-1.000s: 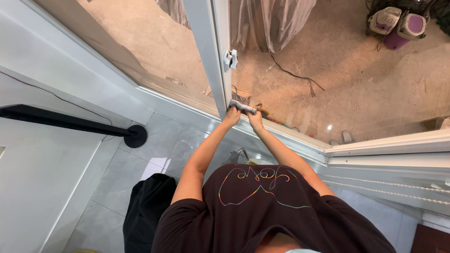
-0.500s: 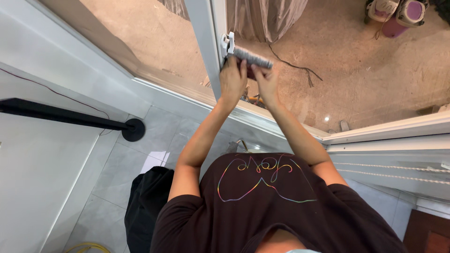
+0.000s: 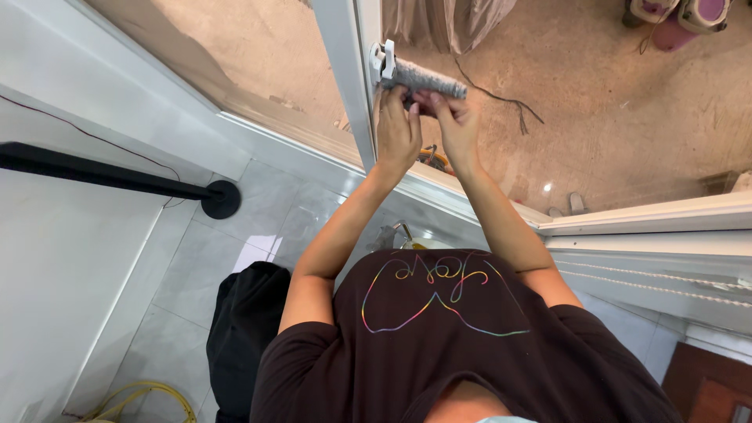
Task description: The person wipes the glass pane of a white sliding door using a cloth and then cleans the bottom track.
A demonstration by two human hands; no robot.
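A grey rolled cloth [image 3: 427, 78] is pressed against the window glass just right of the white window frame [image 3: 345, 70], beside the white window handle [image 3: 381, 59]. My left hand [image 3: 398, 133] grips the cloth's left part, close to the handle and the frame. My right hand [image 3: 454, 121] holds the cloth's right part, fingers curled over it. Both arms reach up and forward from my dark shirt.
A black rod on a round base [image 3: 221, 199] crosses the left wall. A black bag [image 3: 247, 329] and a yellow cable [image 3: 153, 395] lie on the tiled floor. Beyond the glass are bare ground, a draped sheet [image 3: 446, 19] and a purple and white machine [image 3: 681, 16].
Both hands rose with the cloth from the bottom of the frame up the glass to the window handle, then edged slightly higher.
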